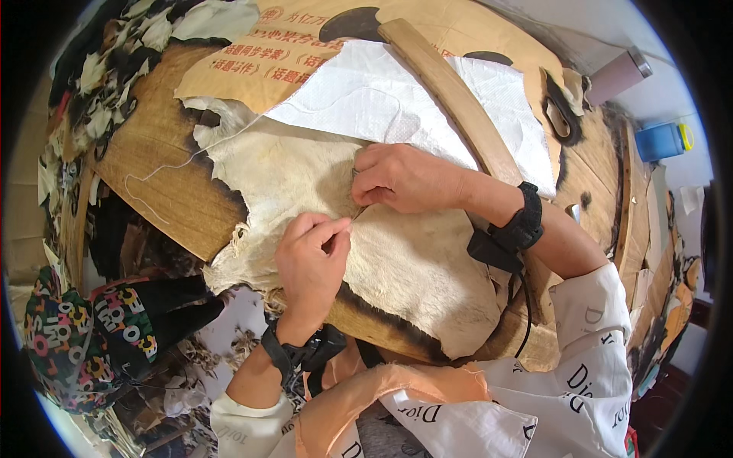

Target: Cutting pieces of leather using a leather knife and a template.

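Observation:
A cream-coloured hide (412, 267), skin side up with a dark furry edge, lies spread over a wooden board. My left hand (311, 256) is closed, thumb and forefinger pinching the hide near its middle. Just beyond it my right hand (405, 177) rests low over the hide, fingers curled in. A small greyish band shows at its fingers; what they hold is hidden. Between the two hands a thin dark line shows, too small to name. A long white thread (183, 162) trails across the hide and the board on the left, and its other part loops over the white sheet.
A woven white sheet (336, 99) and brown printed paper lie beyond the hide, with a curved wooden bar (450, 103) across them. Black-handled scissors (563, 118) lie at the right. A pink cylinder and blue container (660, 142) stand farther right. Fur scraps (99, 91) heap at left.

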{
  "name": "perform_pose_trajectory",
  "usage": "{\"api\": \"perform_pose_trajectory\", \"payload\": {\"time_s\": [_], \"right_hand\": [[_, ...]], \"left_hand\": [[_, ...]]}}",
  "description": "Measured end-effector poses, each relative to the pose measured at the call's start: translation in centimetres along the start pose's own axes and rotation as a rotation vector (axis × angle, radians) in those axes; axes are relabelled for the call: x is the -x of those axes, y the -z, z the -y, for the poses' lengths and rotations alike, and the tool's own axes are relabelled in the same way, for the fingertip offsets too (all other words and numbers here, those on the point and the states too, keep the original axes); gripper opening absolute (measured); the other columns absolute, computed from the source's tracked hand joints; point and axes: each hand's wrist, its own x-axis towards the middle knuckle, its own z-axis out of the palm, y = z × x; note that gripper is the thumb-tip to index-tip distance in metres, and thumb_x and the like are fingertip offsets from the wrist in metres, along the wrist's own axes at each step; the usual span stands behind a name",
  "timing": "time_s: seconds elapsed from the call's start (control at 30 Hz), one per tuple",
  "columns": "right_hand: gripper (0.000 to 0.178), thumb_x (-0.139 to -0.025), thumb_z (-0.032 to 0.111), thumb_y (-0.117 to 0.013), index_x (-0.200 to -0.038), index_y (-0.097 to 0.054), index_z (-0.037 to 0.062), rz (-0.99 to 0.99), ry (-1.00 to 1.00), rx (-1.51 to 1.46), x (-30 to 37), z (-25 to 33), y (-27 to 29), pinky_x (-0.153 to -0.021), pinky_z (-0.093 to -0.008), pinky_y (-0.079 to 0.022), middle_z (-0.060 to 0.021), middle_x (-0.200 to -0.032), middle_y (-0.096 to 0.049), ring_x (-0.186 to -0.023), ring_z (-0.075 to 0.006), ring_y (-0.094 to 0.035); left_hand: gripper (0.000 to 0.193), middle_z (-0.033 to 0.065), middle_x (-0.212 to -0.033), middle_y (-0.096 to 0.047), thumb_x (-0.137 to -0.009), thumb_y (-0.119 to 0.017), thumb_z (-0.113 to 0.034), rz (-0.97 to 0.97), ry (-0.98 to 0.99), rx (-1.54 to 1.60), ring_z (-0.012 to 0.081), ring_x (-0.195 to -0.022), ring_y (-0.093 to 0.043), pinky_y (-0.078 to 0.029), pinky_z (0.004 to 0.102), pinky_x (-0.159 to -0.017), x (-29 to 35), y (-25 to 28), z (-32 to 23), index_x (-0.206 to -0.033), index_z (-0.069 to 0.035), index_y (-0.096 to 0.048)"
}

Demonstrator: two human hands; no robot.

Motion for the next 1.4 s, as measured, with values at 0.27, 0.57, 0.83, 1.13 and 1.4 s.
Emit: {"api": "perform_pose_trajectory", "payload": {"time_s": [0.27,0.57,0.83,1.13,1.4], "right_hand": [[0.016,-0.07,0.012,-0.066,-0.079,-0.054,0.0058,-0.02,0.096,0.265,-0.3,0.6,-0.7,-0.067,-0.0359,-0.045,-0.0077,-0.075,-0.049,-0.075,-0.0276,-0.052],[0.039,-0.066,0.022,-0.063,-0.092,-0.043,0.0009,0.136,0.096,0.51,-0.9,1.9,-1.4,-0.069,-0.036,-0.041,-0.0117,-0.08,-0.051,-0.078,-0.0295,-0.05],[0.036,-0.073,0.025,-0.061,-0.099,-0.049,0.0029,0.078,0.286,0.537,-0.2,3.2,-1.8,-0.067,-0.0321,-0.04,-0.0056,-0.077,-0.05,-0.075,-0.019,-0.05],[0.017,-0.067,0.021,-0.062,-0.077,-0.056,0.0078,-0.093,0.473,0.642,0.3,3.8,-1.5,-0.063,-0.0285,-0.039,-0.0009,-0.071,-0.049,-0.07,-0.016,-0.048],[0.015,-0.094,0.021,-0.051,-0.099,-0.051,0.0073,-0.61,-0.526,-0.838,6.7,6.5,4.7,-0.043,-0.0186,-0.041,-0.0029,-0.077,-0.059,-0.047,-0.007,-0.05]], "left_hand": [[0.013,0.0064,-0.076,-0.058,-0.069,-0.066,-0.002,-0.048,-0.109,-0.046,0.024,-0.071,-0.057,-0.046,0.0326,-0.062,0.2,-0.4,0.6,-0.081,-0.006,-0.068],[0.01,0.0057,-0.079,-0.058,-0.069,-0.064,-0.001,-0.099,-0.204,-0.086,0.0249,-0.074,-0.057,-0.046,0.0341,-0.064,0.2,-0.4,1.0,-0.078,-0.005,-0.065],[0.013,0.0056,-0.08,-0.059,-0.069,-0.064,-0.001,-0.066,-0.145,-0.14,0.0251,-0.075,-0.057,-0.047,0.0339,-0.065,0.2,0.1,1.0,-0.081,-0.006,-0.065],[0.01,0.0067,-0.083,-0.06,-0.07,-0.064,-0.002,-0.084,-0.158,-0.075,0.0259,-0.078,-0.058,-0.047,0.0348,-0.068,0.4,-0.2,1.1,-0.08,-0.005,-0.064],[0.016,0.0058,-0.078,-0.055,-0.072,-0.065,-0.005,-0.042,-0.109,-0.029,0.0247,-0.076,-0.055,-0.045,0.0348,-0.066,0.2,-0.2,1.1,-0.088,-0.008,-0.067]]}}
